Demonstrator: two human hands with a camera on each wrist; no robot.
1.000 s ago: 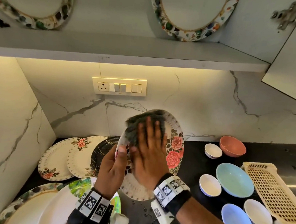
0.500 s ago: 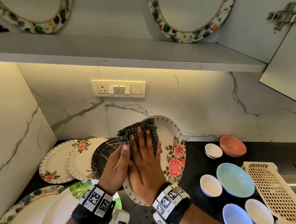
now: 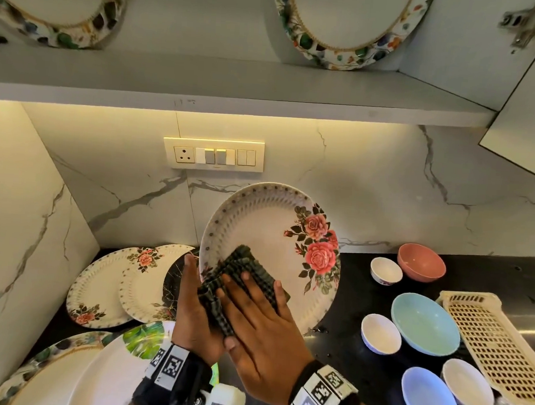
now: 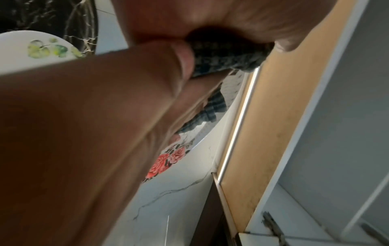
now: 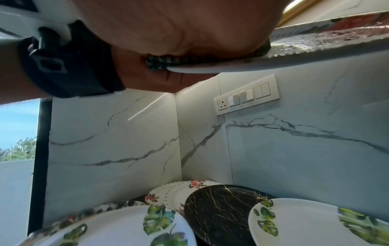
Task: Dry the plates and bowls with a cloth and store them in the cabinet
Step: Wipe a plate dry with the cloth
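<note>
The left hand [image 3: 195, 310] grips the lower left rim of the rose plate [image 3: 276, 234], thumb on its face and fingers behind, propping it tilted above the bench [image 3: 344, 357] so the face is open to wiping. The right hand [image 3: 261, 336], fingers straight and together, presses the folded checked cloth [image 3: 240, 269] flat onto the plate just beside the left thumb. Beyond the fingertips the plate is cream with a dotted, ribbed rim and red roses to the right.
</note>
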